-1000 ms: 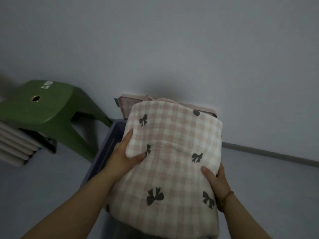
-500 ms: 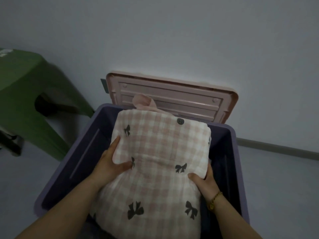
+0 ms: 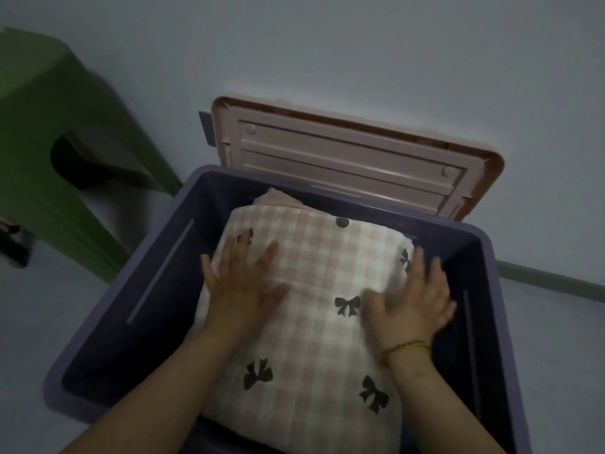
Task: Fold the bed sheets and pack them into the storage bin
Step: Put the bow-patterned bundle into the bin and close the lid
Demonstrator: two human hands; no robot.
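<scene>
Folded checked sheet (image 3: 314, 322) inside purple storage bin (image 3: 157, 257), left hand (image 3: 244, 286) and right hand (image 3: 414, 301) pressing flat-fingered on top.

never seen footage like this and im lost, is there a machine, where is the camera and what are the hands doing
There is no machine here: these are a person's two bare hands. The camera sits on the person's head and looks forward and down, so the arms enter from the bottom edge. The left hand and the right hand lie flat, fingers spread, on a folded checked sheet with black bows, which sits inside a purple storage bin on the floor. Neither hand grips it; they seem to be pressing it down. The bin's pink lid stands open behind it, and a green stool is off to the left.
</scene>
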